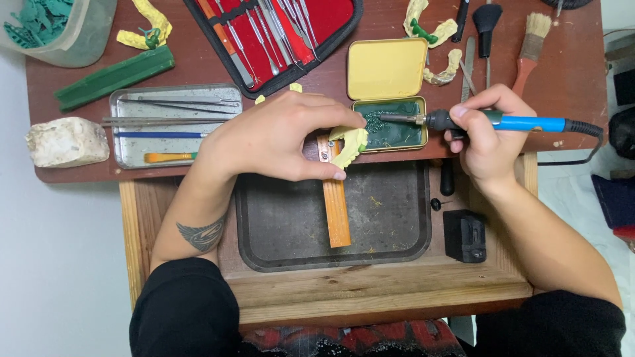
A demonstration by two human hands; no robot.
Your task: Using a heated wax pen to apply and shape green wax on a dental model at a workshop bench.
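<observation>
The left hand point(274, 135) covers most of the pale yellow dental cast point(350, 142); the top edge cuts the red instrument case point(331, 20), the clear plastic tub of green pieces point(79, 39) and the black brush point(487, 16); the iron's tip in the open tin of green wax point(397, 132) is too small to tell.

Left hand point(278, 135) pinches a yellow dental cast point(350, 144) over the wooden peg point(336, 205); right hand point(486, 135) grips the blue-handled heated tool point(476, 121), tip just beyond the cast, probably touching green wax in the tin point(390, 125).
</observation>
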